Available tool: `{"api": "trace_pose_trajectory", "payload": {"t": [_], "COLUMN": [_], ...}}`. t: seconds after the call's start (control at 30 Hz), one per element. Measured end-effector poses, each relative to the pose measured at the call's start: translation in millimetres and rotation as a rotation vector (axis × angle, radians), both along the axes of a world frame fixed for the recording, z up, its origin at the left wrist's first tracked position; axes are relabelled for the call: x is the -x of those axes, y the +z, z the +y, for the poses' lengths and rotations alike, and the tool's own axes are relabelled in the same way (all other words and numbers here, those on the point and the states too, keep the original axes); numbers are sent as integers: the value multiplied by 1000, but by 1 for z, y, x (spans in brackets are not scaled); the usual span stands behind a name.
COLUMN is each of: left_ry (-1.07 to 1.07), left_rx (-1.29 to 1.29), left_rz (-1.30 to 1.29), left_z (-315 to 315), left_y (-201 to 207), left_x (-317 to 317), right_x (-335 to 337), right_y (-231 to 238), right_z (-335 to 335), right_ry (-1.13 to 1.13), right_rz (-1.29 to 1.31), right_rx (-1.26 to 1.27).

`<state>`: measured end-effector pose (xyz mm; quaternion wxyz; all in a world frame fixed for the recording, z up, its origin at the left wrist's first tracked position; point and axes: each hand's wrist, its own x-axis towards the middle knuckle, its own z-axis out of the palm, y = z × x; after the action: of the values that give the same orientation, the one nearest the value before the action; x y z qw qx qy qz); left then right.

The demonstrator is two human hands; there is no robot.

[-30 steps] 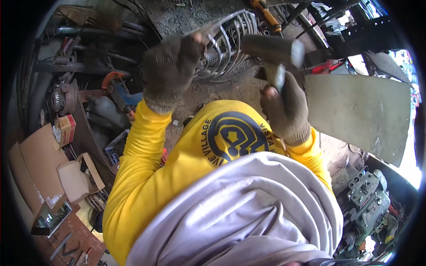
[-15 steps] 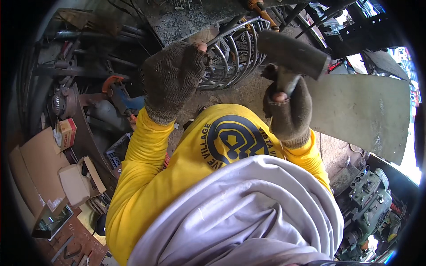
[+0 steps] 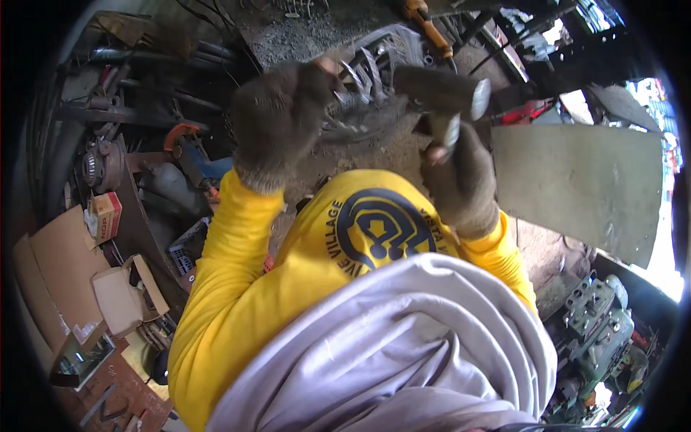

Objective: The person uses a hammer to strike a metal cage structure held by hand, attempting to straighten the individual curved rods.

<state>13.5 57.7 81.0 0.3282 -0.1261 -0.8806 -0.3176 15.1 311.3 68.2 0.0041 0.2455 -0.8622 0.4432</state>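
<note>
Both my hands wear dark, fingerless-looking knit gloves. My left hand [image 3: 277,119] is closed around the near-left end of a curved metal-bar cage [image 3: 367,79], which is smeared by motion. In my right hand [image 3: 464,176] is a hammer [image 3: 443,93], gripped by its handle below the heavy head. The hammer head lies level beside the cage's right side; whether the two touch I cannot tell. My left palm and most fingers are turned away from view.
A workbench [image 3: 288,32] stands ahead, with an orange-handled power tool [image 3: 428,25] at its right. To the right lies a large flat metal sheet [image 3: 583,187]; a green machine [image 3: 597,324] stands below it. Cardboard boxes [image 3: 61,273] and a blue tool [image 3: 205,164] are on the left.
The hammer and my right hand have moved left, toward the cage. The cage has shifted and become blurred, while my left hand keeps its hold.
</note>
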Motion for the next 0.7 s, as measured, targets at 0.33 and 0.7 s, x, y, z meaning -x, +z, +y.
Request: {"api": "trace_pose_trajectory", "payload": {"t": [0.33, 0.7], "left_ry": [-10, -39], "left_rx": [-448, -16], "left_rz": [-265, -180], "left_z": [-4, -11], "left_y": [3, 0], "left_x": [7, -5], "right_x": [8, 11], "right_y": [-25, -32], "right_z": [-4, -2], "right_ry": [-134, -238], "right_rz": [-323, -389], "right_rx": [461, 482]}}
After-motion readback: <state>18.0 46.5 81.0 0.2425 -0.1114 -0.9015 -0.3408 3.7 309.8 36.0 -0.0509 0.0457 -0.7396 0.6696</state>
